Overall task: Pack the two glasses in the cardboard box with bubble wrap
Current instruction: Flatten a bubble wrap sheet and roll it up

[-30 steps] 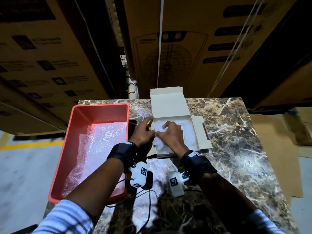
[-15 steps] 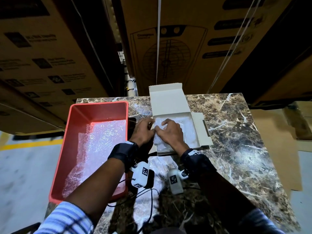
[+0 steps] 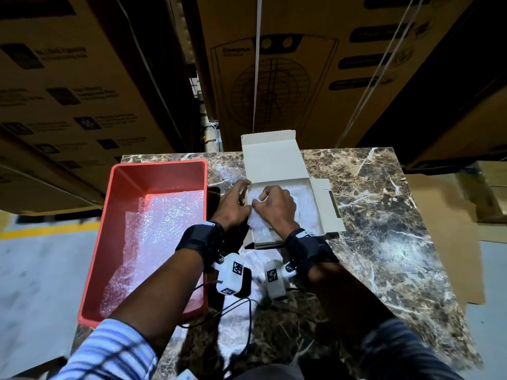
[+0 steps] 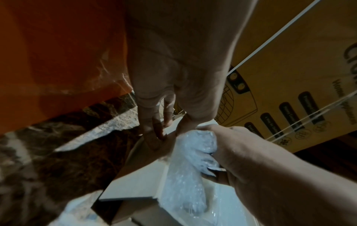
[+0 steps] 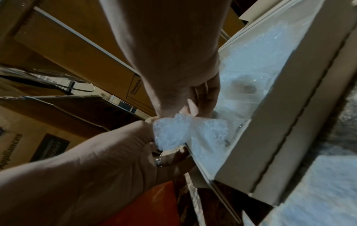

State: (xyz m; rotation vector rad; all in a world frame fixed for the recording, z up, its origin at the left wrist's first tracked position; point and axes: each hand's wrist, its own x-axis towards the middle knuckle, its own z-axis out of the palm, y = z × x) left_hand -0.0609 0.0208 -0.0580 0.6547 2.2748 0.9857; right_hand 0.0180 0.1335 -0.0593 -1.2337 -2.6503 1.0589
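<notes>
Bubble wrap (image 3: 285, 212) fills the open cardboard box (image 3: 274, 163), and the box sits on the marble table (image 3: 384, 229). A bunched end of the wrap sticks up at the box's left wall. Something round and dark shows through the wrap in the right wrist view, but it is too blurry to say if it is a glass.

The right hand (image 3: 275, 205) is inside the box, over its left part. Its fingers (image 5: 204, 97) are curled and pinch the bunched wrap. The left hand (image 3: 233, 207) is at the box's left wall. Its thumb pinches the same bunch, and its other fingers (image 4: 154, 126) lie straight against the outside of the box's side flap.

The box's lid stands open on the far side, and a flap hangs out on its right side.

Just left of the box is a red plastic bin (image 3: 120, 215) with a sheet of bubble wrap lying in it. Behind the box, past the table edge, stand big brown cartons (image 3: 301, 64) with white straps.
</notes>
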